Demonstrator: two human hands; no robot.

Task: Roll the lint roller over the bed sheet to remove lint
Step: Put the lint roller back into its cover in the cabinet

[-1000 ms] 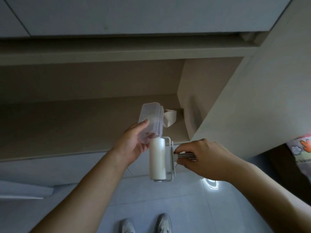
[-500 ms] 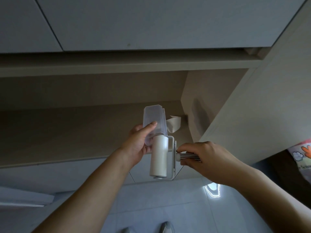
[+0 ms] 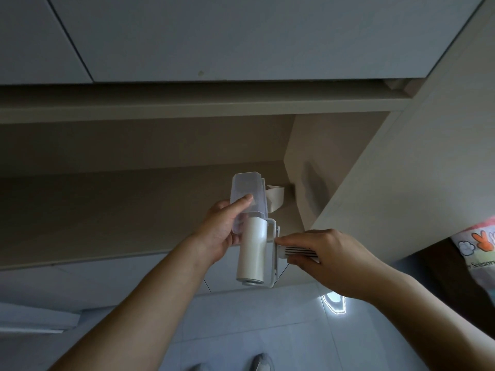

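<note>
- Right hand (image 3: 329, 259) grips the lint roller (image 3: 253, 253) by its ribbed handle, out in front of an open cupboard shelf (image 3: 107, 210)
- left hand (image 3: 222, 234) holds the clear plastic cover (image 3: 245, 199), just touching the roller's top end

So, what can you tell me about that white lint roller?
The lint roller is a smooth white roll in a white plastic frame, with a ribbed handle sticking out sideways. It stands roughly upright in mid-air before an open cupboard. The right hand grips the handle; the left hand holds a clear cover over its top end.
</note>
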